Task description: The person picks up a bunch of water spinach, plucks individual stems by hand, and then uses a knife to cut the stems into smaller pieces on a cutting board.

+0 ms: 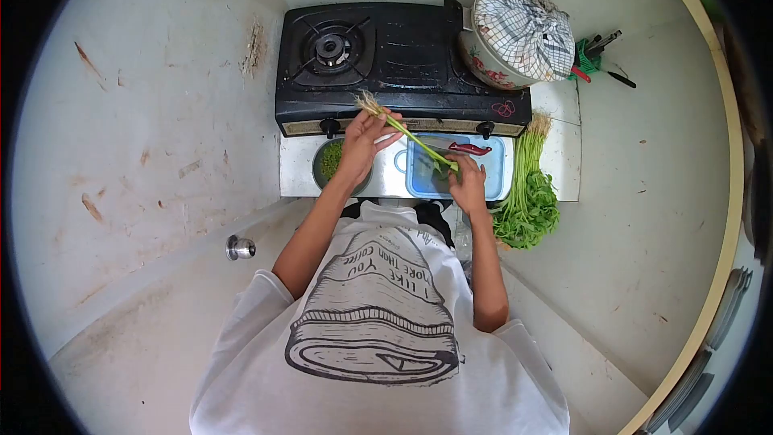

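Left hand: closed round one green stalk near its pale root end. Right hand: fingers at the stalk's leafy end; whether they pinch it cannot be told. Stalk: held slanting, leafy end over a blue tray. Red handle: within the tray. Dark bowl holding green bits: beside the left wrist. Leafy bundle: right of the tray. Black two-burner stove: behind, bearing a cloth-topped pot.

The white shirt says "I LIKE YOU MORE THAN COFFEE" in big dark letters, upside down here. Some small words beside them are too tiny to read.
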The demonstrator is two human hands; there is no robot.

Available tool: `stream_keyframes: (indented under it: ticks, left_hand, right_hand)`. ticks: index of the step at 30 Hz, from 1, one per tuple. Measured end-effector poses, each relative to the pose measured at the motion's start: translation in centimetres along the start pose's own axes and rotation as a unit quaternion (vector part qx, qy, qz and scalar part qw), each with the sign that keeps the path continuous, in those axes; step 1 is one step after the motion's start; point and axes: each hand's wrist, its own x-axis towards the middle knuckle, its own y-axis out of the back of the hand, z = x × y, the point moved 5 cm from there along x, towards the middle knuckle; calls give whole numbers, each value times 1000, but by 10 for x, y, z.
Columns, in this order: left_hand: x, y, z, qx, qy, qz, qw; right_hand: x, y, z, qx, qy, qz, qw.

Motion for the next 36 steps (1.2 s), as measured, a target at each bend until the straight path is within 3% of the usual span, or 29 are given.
stream_keyframes:
  ticks: [3,7,11,14,23,25,28,31,36]
  left_hand:
    - [-4,-15,26,60,-8,23,998]
    - [-6,-33,44,104,-31,3,994]
    - [-9,-45,48,110,-39,-3,993]
    - [-12,-39,43,96,-36,6,995]
    - [-44,26,65,-7,-89,120,989]
    - [-59,45,77,-36,-107,148,982]
    - [-83,63,99,-55,-131,195,970]
    - [-106,76,117,-67,-159,200,965]
    - [-132,75,147,-98,-214,215,948]
  right_hand:
    - [-10,19,-30,38,21,34,999]
    - [-9,56,-78,158,115,23,981]
    - [0,79,-126,216,113,17,970]
    - [11,68,-129,202,58,-38,977]
    - [23,60,-117,264,101,20,959]
    - [23,60,-113,366,72,42,927]
    - [26,46,-102,569,16,63,820]
    - [26,40,-98,541,-1,71,838]
    - [23,22,-95,626,-87,136,763]
